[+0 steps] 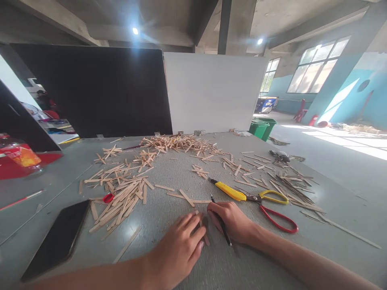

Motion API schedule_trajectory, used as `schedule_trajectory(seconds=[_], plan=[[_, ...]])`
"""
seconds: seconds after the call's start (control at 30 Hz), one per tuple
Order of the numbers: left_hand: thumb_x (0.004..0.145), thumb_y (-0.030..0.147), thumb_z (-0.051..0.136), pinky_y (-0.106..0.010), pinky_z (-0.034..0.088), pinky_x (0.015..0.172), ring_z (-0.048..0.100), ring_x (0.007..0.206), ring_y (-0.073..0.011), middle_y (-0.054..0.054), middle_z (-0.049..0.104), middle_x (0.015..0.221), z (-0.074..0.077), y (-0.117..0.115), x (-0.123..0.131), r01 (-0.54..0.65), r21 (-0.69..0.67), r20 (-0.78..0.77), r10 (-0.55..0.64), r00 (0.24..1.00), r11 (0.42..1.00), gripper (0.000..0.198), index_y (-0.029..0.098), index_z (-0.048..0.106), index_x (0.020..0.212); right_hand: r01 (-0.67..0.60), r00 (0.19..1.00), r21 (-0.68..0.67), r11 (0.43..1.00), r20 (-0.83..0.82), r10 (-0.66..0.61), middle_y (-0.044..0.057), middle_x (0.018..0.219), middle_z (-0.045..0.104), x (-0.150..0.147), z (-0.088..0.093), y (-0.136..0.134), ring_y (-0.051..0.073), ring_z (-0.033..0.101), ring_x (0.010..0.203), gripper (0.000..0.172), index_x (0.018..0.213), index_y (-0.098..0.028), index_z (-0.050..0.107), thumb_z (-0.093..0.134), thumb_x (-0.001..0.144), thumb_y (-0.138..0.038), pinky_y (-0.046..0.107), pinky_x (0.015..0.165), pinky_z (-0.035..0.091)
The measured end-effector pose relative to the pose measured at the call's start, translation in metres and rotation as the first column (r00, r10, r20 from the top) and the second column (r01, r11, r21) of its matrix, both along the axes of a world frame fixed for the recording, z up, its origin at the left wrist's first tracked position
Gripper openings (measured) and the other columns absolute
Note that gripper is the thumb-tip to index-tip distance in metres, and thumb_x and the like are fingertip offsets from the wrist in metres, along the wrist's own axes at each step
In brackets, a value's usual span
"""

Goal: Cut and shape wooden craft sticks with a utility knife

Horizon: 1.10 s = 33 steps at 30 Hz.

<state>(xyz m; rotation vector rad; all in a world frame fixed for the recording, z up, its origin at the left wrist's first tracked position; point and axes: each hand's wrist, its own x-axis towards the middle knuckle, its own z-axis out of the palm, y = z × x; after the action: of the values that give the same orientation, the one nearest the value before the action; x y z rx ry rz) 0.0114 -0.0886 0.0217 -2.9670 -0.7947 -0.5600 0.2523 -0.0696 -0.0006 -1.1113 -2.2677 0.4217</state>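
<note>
My left hand lies on the grey table, its fingers pressing down on a short wooden stick that pokes out from under them. My right hand is closed around a thin black pen held like a pencil, its tip beside the stick. A few loose wooden sticks lie just beyond both hands.
Piles of wooden sticks cover the table's left, back and right. A yellow utility knife and red-and-yellow scissors lie right of my hands. A black phone and a small red ring lie at left. Black and white boards stand behind.
</note>
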Motion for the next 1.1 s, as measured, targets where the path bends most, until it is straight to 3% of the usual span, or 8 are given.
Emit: schedule_trajectory(seconds=[0.07,0.23,0.4,0.67,0.9,0.97,1.03,1.1], plan=[[0.102,0.021,0.055,-0.053,0.057,0.106,0.063,0.133,-0.0352,-0.015,0.069,0.142,-0.004,0.0,-0.001,0.013,0.032,-0.044,-0.012,0.999,0.999,0.022,0.018,0.07,0.118,0.0,1.0,0.001,1.0,-0.004,0.0,-0.004,0.07,0.045,0.0,0.002,0.0,0.013,0.031,0.059,0.022,0.081,-0.022,0.048,0.046,0.101,-0.013,0.027,0.058,0.023],[0.102,0.023,0.054,-0.053,0.056,0.106,0.067,0.128,-0.0341,-0.013,0.074,0.134,-0.011,0.001,-0.002,0.02,0.078,-0.032,-0.017,0.999,0.997,0.024,0.02,0.07,0.12,-0.002,1.0,0.004,1.0,-0.004,0.002,-0.005,0.068,0.044,0.0,0.006,0.0,0.013,0.031,0.058,0.02,0.079,-0.022,0.046,0.05,0.094,-0.009,0.027,0.057,0.023],[0.092,0.008,0.049,-0.048,0.059,0.103,0.07,0.123,-0.0342,-0.019,0.075,0.131,-0.015,0.0,-0.005,0.051,0.159,-0.126,-0.031,0.992,0.986,0.042,0.01,0.066,0.131,0.0,1.0,0.005,1.0,-0.003,0.0,-0.004,0.069,0.047,-0.001,0.005,0.0,0.013,0.031,0.058,0.021,0.08,-0.022,0.046,0.048,0.097,-0.011,0.026,0.057,0.023],[0.093,0.018,0.053,-0.048,0.057,0.103,0.071,0.114,-0.0341,-0.016,0.078,0.12,-0.024,0.0,-0.007,0.021,0.302,-0.083,0.005,0.997,0.953,0.035,0.009,0.073,0.121,0.008,1.0,-0.005,1.0,0.003,-0.008,-0.004,0.071,0.046,0.0,-0.004,0.001,0.013,0.031,0.059,0.021,0.08,-0.023,0.044,0.047,0.095,-0.007,0.027,0.058,0.023],[0.092,0.014,0.053,-0.05,0.056,0.1,0.071,0.096,-0.0319,-0.013,0.078,0.105,-0.023,-0.005,-0.006,-0.017,0.32,-0.056,0.037,0.998,0.947,0.028,0.012,0.075,0.109,-0.003,1.0,-0.017,1.0,-0.012,0.003,-0.005,0.066,0.043,-0.005,0.008,-0.003,0.013,0.029,0.057,0.023,0.077,-0.023,0.042,0.044,0.096,-0.01,0.028,0.055,0.024],[0.093,0.015,0.052,-0.05,0.055,0.099,0.07,0.098,-0.0324,-0.014,0.077,0.107,-0.021,-0.008,-0.006,-0.043,0.333,-0.03,0.057,0.998,0.942,0.03,0.011,0.073,0.114,-0.005,1.0,-0.033,0.999,-0.022,0.004,-0.003,0.069,0.049,-0.005,0.01,-0.005,0.013,0.035,0.057,0.019,0.084,-0.022,0.047,0.041,0.101,-0.015,0.028,0.056,0.029],[0.094,0.015,0.05,-0.05,0.054,0.097,0.07,0.099,-0.0327,-0.016,0.077,0.108,-0.019,-0.012,-0.005,-0.097,0.373,0.007,0.101,0.995,0.923,0.031,0.01,0.072,0.116,0.03,0.994,-0.028,0.999,-0.106,-0.032,0.001,0.079,0.059,-0.002,0.01,-0.006,0.015,0.048,0.063,0.014,0.105,-0.02,0.052,0.039,0.107,-0.025,0.028,0.061,0.038],[0.096,0.014,0.049,-0.05,0.053,0.095,0.071,0.098,-0.0323,-0.016,0.078,0.105,-0.017,-0.016,-0.004,-0.153,0.424,0.037,0.152,0.988,0.893,0.03,0.007,0.073,0.113,0.102,0.968,-0.023,0.995,-0.227,-0.104,0.005,0.087,0.063,0.003,0.012,-0.006,0.017,0.055,0.068,0.022,0.119,-0.019,0.048,0.04,0.109,-0.037,0.029,0.065,0.044]])
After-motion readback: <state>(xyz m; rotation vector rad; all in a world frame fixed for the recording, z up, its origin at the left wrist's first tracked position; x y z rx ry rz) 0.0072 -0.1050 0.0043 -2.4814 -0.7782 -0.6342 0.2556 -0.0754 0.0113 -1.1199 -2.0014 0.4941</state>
